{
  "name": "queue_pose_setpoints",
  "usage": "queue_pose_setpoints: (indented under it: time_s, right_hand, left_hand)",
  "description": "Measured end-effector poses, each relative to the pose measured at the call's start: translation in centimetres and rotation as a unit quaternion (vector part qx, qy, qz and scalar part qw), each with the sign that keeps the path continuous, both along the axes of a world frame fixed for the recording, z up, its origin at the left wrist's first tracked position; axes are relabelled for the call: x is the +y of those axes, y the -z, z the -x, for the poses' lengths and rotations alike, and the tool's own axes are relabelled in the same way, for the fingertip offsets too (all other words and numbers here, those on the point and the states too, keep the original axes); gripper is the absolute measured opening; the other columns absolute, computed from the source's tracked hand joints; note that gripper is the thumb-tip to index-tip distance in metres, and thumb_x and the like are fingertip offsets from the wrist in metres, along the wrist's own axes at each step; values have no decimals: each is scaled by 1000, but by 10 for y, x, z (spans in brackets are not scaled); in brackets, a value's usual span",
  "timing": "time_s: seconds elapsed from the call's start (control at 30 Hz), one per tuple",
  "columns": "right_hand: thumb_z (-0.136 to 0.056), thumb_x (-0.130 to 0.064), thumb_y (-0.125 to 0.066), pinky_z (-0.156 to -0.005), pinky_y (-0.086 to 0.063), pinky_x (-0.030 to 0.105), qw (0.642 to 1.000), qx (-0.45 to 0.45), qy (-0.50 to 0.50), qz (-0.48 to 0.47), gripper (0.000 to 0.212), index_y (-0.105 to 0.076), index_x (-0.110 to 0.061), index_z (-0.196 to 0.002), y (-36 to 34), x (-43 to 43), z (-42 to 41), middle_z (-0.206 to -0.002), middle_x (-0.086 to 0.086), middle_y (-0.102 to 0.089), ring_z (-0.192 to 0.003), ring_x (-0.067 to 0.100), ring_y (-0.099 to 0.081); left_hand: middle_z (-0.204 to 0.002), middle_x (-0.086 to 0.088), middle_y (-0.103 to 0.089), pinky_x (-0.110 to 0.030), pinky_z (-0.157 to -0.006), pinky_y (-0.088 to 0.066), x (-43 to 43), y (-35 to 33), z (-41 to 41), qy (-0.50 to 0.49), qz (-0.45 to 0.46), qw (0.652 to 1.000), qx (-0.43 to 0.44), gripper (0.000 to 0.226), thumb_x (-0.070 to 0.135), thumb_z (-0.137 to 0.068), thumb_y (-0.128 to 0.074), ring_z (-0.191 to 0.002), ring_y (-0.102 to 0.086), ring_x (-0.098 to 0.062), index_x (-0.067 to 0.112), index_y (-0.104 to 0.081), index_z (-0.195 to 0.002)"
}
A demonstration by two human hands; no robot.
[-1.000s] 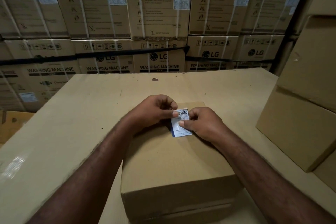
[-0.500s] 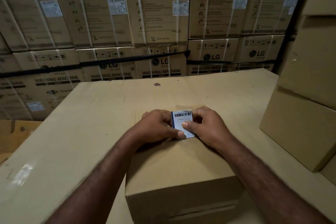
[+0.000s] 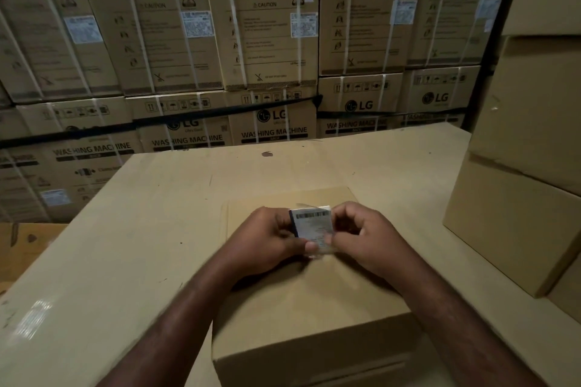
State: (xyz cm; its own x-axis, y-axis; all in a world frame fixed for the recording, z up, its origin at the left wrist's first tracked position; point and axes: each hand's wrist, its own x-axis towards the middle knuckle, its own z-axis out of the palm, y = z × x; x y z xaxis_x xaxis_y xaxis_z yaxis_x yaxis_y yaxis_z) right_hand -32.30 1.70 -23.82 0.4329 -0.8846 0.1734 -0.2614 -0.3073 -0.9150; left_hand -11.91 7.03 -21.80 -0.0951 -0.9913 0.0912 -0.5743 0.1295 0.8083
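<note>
A small white label [image 3: 312, 225], with a barcode along its top and a dark strip down its left edge, is pinched between the left hand [image 3: 267, 239] and the right hand [image 3: 366, 237]. Both hold it just above the small carton [image 3: 314, 308] under their wrists. Plain stacked cartons [image 3: 518, 214] crowd the right hand's outer side, and strapped washing machine boxes [image 3: 267, 41] wall off the space beyond the fingers.

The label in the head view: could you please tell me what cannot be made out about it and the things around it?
Label print: head view, blurred; only the barcode strip at its top shows.
Label's lower part: head view, partly hidden by the left hand and right hand.
Small box front: head view, cut off by the bottom edge.
</note>
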Motion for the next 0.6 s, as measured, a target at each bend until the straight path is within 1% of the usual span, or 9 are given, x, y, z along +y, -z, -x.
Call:
queue_pose_setpoints:
  time_s: [0.07, 0.13, 0.2, 0.27, 0.33, 0.4, 0.47, 0.53, 0.6]
  right_hand:
    - [-69, -9, -59, -68, -56, 32, 999, -41, -13, -23, 19, -69, -18, -82, -2, 0, 4, -81, 1, -71, -79, 16, -67]
    - [-71, 0, -54, -67, -51, 23, 997, -65, 7, -29, 21, -69, -14, -79, -3, -1, 6, -75, 0, -69, -73, 13, -64]
    - [-80, 7, -58, -70, -50, 21, 999, -26, 25, -4, 27, -70, -17, -78, -2, -5, 4, -76, -1, -71, -75, 10, -65]
    - [-83, -4, -69, -72, -51, 20, 999, 38, 22, 26, 19, -72, -23, -82, -1, -4, -1, -82, -6, -72, -77, 4, -66]
    - [-83, -20, -76, -73, -50, 19, 995, 85, 11, 53, 9, -70, -26, -83, -2, -2, -5, -85, -8, -70, -79, 3, -64]
    - [-81, -26, -79, -75, -49, 22, 987, 136, 9, 90, 13, -67, -28, -80, -3, -1, -8, -88, -9, -64, -81, 4, -60]
    - [-80, -26, -80, -78, -50, 29, 979, 170, 6, 114, 18, -63, -29, -75, -4, -3, -11, -88, -9, -60, -82, 6, -57]
    - [-80, -29, -80, -83, -50, 37, 972, 198, 1, 125, 22, -59, -31, -72, -4, -5, -13, -87, -12, -58, -85, 8, -55]
    - [-81, -32, -79, -88, -47, 40, 966, 225, -3, 129, 24, -56, -31, -71, -5, -7, -15, -87, -13, -57, -89, 9, -53]
  left_hand:
    - [-99, 7, -77, -22, -74, -56, 8, -3, -2, 8, -16, 998, 67, 23, 18, -85, -78, -87, -73, -7, 23, -74, -107]
    - [-94, -3, -78, -25, -64, -56, 13, -9, -5, 0, -20, 987, 161, 26, 18, -81, -77, -78, -73, -15, 13, -73, -106]
    - [-96, -6, -78, -24, -66, -55, 12, -17, -10, -27, 3, 976, 215, 34, 23, -75, -77, -81, -73, -15, 10, -72, -106]
    - [-101, -3, -78, -27, -81, -55, 4, -25, -15, -57, 25, 972, 228, 43, 27, -69, -78, -94, -73, -15, 11, -71, -108]
    - [-102, -2, -78, -33, -86, -53, -10, -31, -18, -83, 31, 969, 233, 45, 27, -70, -80, -97, -73, -17, 14, -71, -111]
    - [-98, -1, -78, -31, -81, -50, -27, -31, -20, -103, 36, 970, 219, 34, 23, -79, -79, -93, -72, -17, 17, -70, -111]
    - [-93, 0, -78, -27, -75, -49, -44, -27, -19, -122, 41, 970, 207, 24, 19, -86, -76, -86, -70, -11, 19, -70, -110]
    - [-93, -2, -77, -20, -71, -51, -61, -19, -19, -149, 46, 965, 210, 26, 13, -88, -75, -79, -71, -4, 14, -70, -113]
    - [-94, -4, -77, -15, -69, -53, -76, -9, -23, -182, 50, 961, 200, 28, 11, -88, -75, -78, -72, -4, 8, -71, -115]
